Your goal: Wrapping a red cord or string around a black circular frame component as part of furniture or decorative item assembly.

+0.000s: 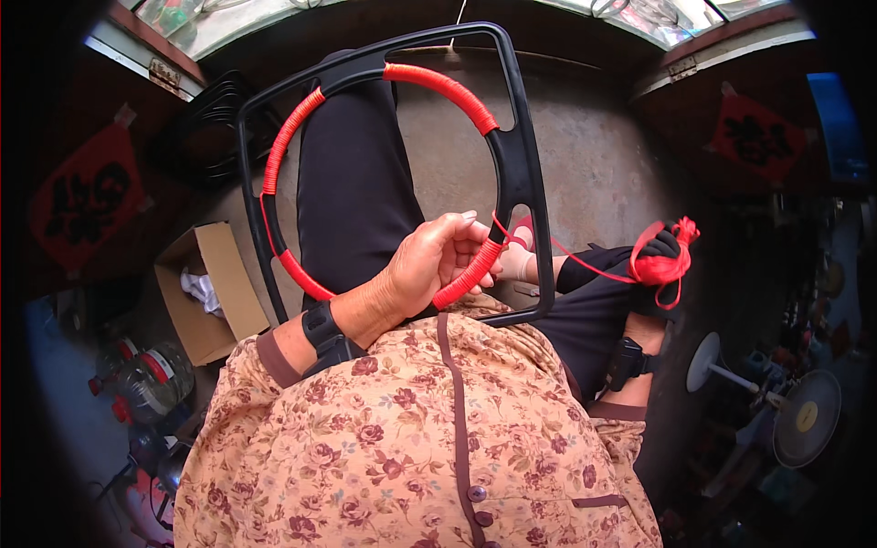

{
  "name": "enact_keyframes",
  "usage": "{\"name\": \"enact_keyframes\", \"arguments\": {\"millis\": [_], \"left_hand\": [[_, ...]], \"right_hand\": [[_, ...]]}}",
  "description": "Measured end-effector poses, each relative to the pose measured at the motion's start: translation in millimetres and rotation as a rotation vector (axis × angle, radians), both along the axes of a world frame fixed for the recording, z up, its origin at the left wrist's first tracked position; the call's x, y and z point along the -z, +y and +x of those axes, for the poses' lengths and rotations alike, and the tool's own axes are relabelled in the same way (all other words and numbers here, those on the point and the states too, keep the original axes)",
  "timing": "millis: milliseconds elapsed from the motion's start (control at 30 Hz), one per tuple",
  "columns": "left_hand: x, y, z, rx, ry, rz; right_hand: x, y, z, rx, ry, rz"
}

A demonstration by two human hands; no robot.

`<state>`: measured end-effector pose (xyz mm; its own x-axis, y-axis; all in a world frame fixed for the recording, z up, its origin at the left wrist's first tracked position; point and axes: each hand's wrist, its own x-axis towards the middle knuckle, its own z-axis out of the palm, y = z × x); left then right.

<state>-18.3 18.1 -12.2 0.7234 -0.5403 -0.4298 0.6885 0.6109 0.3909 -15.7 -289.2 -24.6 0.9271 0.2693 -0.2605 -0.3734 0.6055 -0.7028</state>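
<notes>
A black plastic frame, square outside with a round inner ring, leans over my lap. Red cord is wound tightly round several stretches of the ring, with bare black between them. My left hand is closed on the lower right part of the ring, its fingers curled round the wound cord. From there a single strand stretches right to my right hand, which seems to wear a black glove. That hand grips a loose bundle of red cord, which partly hides its fingers.
An open cardboard box with white material inside stands at the left, near large clear bottles. More black frames lie beyond it. A fan is at the right. Doors with red paper signs flank the grey floor.
</notes>
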Motion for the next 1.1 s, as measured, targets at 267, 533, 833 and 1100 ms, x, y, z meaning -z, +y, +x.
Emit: {"name": "enact_keyframes", "arguments": {"millis": [267, 533, 833, 1100], "left_hand": [[-12, -7, -1, -0.024, -0.087, 0.185], [-10, -7, 2, -0.027, -0.130, 0.210], [-6, -6, -4, -0.062, -0.240, 0.228], [-19, -14, -5, -0.167, -0.412, 0.226]], "right_hand": [[-24, 8, -22, 0.055, 0.038, -0.214], [-51, 2, -11, 0.101, 0.091, -0.438], [-37, 98, 25, -0.422, -0.089, -0.407], [-23, 116, 32, -0.410, -0.131, -0.321]]}}
